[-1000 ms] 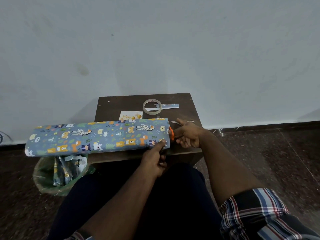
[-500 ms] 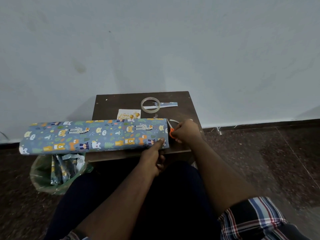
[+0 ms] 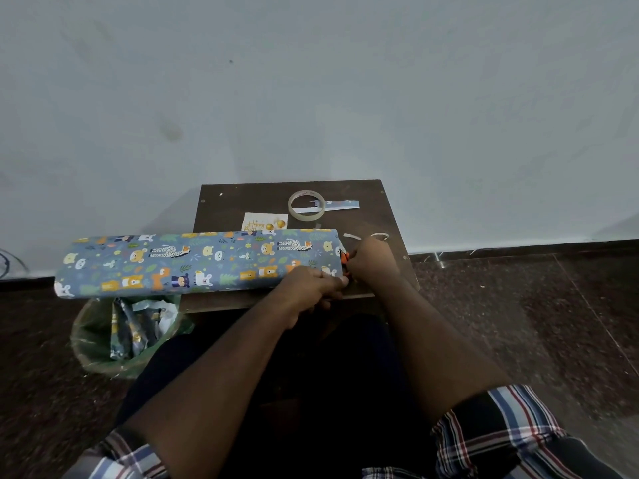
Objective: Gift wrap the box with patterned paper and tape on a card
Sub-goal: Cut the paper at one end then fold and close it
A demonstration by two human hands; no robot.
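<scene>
The wrapped box [image 3: 197,262] lies across the surface [image 3: 242,198], overhanging its left edge. The left hand [image 3: 311,285] presses its right end; the right hand [image 3: 371,259], just beside, clenches orange-handled scissors [image 3: 345,258] (blades hidden). The card [image 3: 264,223] peeks out behind.

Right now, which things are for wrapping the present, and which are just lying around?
For wrapping: patterned paper, tape roll, card, orange-handled scissors in the right hand.
Lying about: bin of paper scraps, paper strip, white offcuts.
</scene>
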